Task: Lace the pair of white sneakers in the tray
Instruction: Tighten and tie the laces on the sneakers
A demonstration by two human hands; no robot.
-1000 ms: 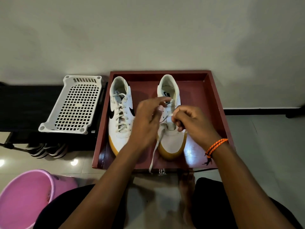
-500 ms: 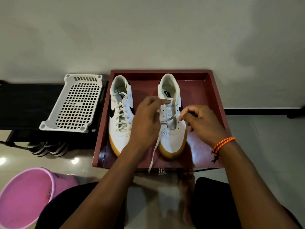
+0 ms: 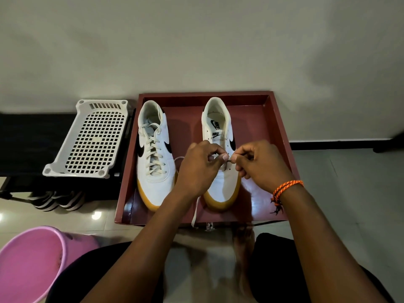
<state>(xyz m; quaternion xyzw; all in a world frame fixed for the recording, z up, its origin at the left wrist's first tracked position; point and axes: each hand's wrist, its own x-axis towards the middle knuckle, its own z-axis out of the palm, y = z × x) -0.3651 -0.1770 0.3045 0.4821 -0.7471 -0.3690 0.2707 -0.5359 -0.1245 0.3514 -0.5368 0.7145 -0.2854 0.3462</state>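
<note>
A pink bucket [image 3: 28, 261] is cut off nearest, left of the tray [image 3: 282, 136]. Inside the tray, a flat lace [image 3: 195, 212] is pinched by both hands [image 3: 200, 169] [image 3: 260, 164] over the right sneaker [image 3: 219, 132], hiding its eyelets. Left of it, the other sneaker [image 3: 153, 149] is laced.

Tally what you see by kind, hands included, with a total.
Sneakers: 2, left sneaker laced, right sneaker half done
Tray: 1
Loose lace: 1
Hands: 2, left hand, right hand, both pinching the lace
White basket: 1
Pink bucket: 1
Total: 8
</note>
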